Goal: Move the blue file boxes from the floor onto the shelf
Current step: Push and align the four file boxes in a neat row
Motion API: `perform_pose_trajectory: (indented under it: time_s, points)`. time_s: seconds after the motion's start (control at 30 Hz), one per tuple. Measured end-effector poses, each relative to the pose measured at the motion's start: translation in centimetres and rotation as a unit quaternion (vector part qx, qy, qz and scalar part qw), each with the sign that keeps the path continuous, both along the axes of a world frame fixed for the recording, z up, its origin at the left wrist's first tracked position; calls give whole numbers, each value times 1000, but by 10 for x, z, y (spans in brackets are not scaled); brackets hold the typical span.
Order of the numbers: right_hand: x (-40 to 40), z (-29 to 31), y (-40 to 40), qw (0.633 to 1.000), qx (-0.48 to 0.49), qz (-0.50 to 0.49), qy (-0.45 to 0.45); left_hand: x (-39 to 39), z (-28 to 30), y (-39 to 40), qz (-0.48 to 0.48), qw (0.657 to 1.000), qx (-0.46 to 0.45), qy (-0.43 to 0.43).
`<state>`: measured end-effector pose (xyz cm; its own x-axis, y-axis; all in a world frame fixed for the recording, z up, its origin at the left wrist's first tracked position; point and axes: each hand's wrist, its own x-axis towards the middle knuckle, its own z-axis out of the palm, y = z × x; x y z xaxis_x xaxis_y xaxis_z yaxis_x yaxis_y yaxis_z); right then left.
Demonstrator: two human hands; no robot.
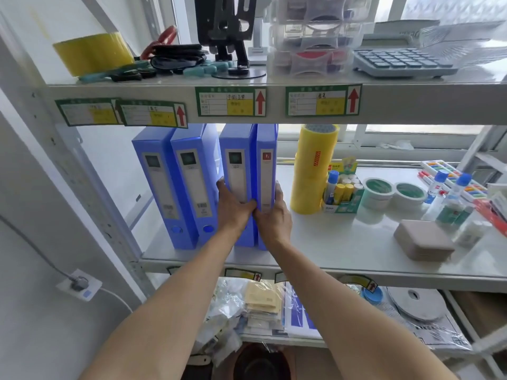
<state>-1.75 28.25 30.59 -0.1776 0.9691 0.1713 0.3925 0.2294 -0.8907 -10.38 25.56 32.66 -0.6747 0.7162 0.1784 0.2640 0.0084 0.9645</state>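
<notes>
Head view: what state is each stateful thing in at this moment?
Four blue plastic file boxes: upright on the middle shelf.
Left hand: gripping third box.
Right hand: gripping the narrow fourth box.
Tall yellow tape-roll stack: upright.
Grey wall plug: plugged in.

Blue file boxes (203,185), yellow tape (312,171)

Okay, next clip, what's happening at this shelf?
A person is setting blue file boxes upright on the middle shelf. The left hand and right hand clasp the right pair of boxes from both sides. Two more boxes already stand to their left, leaning slightly.
</notes>
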Motion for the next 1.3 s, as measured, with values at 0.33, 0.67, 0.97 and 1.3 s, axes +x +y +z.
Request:
perform_pose_trajectory:
  time_s: [0.33,0.67,0.97,1.3]
  points:
    - [-2,-8,-6,1000,-16,-13,-9,3,-6,-21,6,999,-49,6]
    - [-9,-12,-6,998,-45,-13,-40,-6,-24,-77,252,961,-53,98]
    - [-8,-9,-6,998,-40,-17,-45,-16,-20,-52,267,953,-127,61]
    - [-4,-11,-1,999,-18,1,-39,2,-50,-58,282,955,-89,22]
